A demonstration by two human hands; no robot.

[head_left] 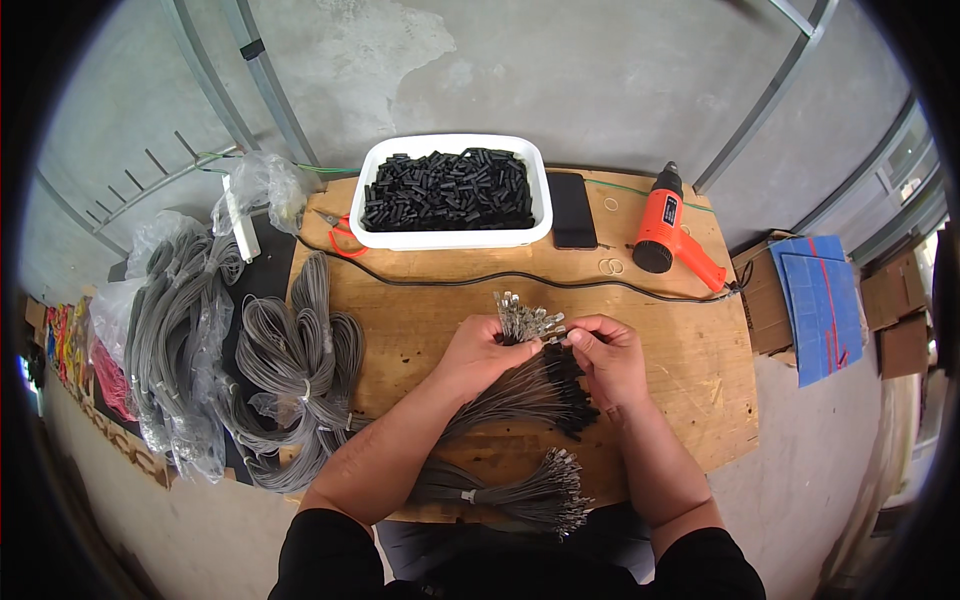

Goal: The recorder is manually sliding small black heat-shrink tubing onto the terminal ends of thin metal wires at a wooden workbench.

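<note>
The left fingers (522, 352) clasp the metal-tipped wire bundle (524, 320) while the right fingers (582, 340) seemingly pinch one tip (556, 340), best handled lightly so nothing bends.

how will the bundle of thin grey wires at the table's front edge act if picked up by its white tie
The bundle of thin grey wires would probably sag either side of its white tie, since the strands bend and fan out. Its small silvery metal ends may snag one another, being crowded together.
</note>
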